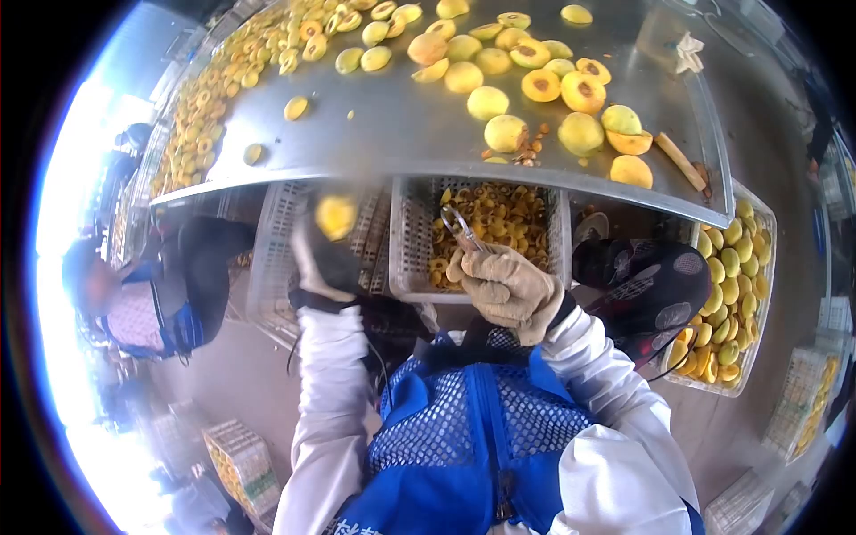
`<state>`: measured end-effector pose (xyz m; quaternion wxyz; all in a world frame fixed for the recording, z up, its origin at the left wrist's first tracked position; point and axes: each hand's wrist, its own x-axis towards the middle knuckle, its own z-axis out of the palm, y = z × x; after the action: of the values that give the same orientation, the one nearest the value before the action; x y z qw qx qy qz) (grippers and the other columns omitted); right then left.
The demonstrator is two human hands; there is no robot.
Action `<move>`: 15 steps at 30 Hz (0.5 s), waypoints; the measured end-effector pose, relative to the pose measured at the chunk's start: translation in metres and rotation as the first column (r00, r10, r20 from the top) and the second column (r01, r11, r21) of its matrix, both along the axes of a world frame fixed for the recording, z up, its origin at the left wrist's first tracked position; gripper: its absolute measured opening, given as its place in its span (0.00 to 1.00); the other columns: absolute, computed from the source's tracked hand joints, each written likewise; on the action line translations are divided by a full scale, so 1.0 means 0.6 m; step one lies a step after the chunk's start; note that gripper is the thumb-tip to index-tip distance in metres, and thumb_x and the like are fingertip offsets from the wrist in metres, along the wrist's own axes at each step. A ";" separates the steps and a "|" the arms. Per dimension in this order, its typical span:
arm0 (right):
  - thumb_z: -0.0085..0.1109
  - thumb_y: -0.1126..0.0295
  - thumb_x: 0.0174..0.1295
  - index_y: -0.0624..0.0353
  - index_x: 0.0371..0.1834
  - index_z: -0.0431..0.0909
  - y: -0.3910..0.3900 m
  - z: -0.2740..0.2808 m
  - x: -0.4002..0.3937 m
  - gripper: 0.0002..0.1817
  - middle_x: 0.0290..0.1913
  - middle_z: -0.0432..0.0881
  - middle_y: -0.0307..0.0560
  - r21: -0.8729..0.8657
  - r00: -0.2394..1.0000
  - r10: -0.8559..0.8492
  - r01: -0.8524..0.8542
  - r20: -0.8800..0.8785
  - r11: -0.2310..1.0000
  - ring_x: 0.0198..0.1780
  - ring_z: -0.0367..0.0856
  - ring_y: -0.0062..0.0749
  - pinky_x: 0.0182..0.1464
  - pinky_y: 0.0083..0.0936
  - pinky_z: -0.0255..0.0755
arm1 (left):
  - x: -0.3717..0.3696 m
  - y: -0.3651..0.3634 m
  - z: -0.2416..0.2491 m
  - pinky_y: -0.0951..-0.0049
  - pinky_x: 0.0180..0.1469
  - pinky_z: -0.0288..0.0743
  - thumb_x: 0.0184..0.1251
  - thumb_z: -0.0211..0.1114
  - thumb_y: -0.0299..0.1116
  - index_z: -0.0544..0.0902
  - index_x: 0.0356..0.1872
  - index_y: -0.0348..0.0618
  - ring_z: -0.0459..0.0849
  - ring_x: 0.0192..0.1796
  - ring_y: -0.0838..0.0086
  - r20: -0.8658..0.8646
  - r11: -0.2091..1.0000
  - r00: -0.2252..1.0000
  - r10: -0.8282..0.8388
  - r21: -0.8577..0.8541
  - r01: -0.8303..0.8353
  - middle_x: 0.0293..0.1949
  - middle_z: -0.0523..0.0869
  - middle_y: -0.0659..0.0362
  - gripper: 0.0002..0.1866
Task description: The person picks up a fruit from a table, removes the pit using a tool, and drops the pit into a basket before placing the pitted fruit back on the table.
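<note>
My right hand [510, 290], in a tan glove, is clenched round a small metal tool [463, 227] w/ a loop end; the loop sticks up over the white crate [406, 245] that hangs just under the front edge of the metal surface [401, 134]. That crate holds cut fruit halves [499, 214], cut faces up.

My left hand [323, 263], dark glove, is blurred, left of the crate. A yellow fruit [336, 217] sits at its top, at the fingertips, also blurred. I can't tell if the hand is grasping it or just touching it.

On the surface, above the crate: whole yellow fruit and a few halves, scattered, some touching. A couple of brown pits [530, 152] lie near the edge, right above the crate. A pale stick [680, 160] lies at the surface's right end.

Right of the crate, past my patterned knee [651, 285], a second crate [744, 294] is full of whole yellow-green fruit. Left of the crate, well apart, another person [152, 303] in blue and dark clothes sits by the surface. Far end of the surface, up left from the crate: many more fruit halves packed close.
</note>
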<state>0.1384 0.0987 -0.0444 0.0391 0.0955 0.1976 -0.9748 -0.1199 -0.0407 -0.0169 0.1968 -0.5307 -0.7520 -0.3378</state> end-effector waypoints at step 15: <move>0.57 0.64 0.71 0.61 0.45 0.81 0.012 0.093 0.080 0.12 0.18 0.69 0.31 0.257 0.972 -0.138 0.087 0.188 0.962 0.15 0.61 0.13 0.15 0.15 0.53 | 0.096 0.375 0.000 0.63 0.62 0.74 0.56 0.76 0.40 0.79 0.62 0.48 0.82 0.60 0.56 0.385 0.658 0.870 -0.308 -0.575 0.487 0.61 0.81 0.50 0.31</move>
<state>0.1865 0.1058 0.0112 -0.0089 0.2105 0.3067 -0.9282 -0.0622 0.1846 -0.0168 -0.1789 -0.6700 -0.7041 -0.1525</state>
